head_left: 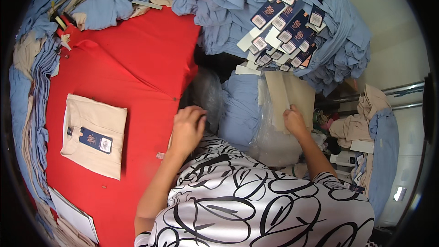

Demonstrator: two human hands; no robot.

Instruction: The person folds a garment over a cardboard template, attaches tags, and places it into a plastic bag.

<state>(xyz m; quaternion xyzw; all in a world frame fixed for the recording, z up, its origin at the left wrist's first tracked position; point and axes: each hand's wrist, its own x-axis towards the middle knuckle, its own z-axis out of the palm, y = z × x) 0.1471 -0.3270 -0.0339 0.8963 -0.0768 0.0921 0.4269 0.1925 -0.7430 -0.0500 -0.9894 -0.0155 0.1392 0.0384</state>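
On the right, my right hand is closed on the lower part of a beige cardboard sheet. Clear plastic wrapping lies under and beside the sheets, next to a light blue folded cloth stack. My left hand hovers by the right edge of the red-covered table, its fingers loosely bent and apart, with nothing visible in it. Left of it, a folded beige T-shirt lies flat on the table with a navy hang tag on its front.
Light blue garments are heaped along the back, with several navy tags on the right pile. More blue and beige garments line the left edge, near a white board. Beige clothes hang by metal rails at right.
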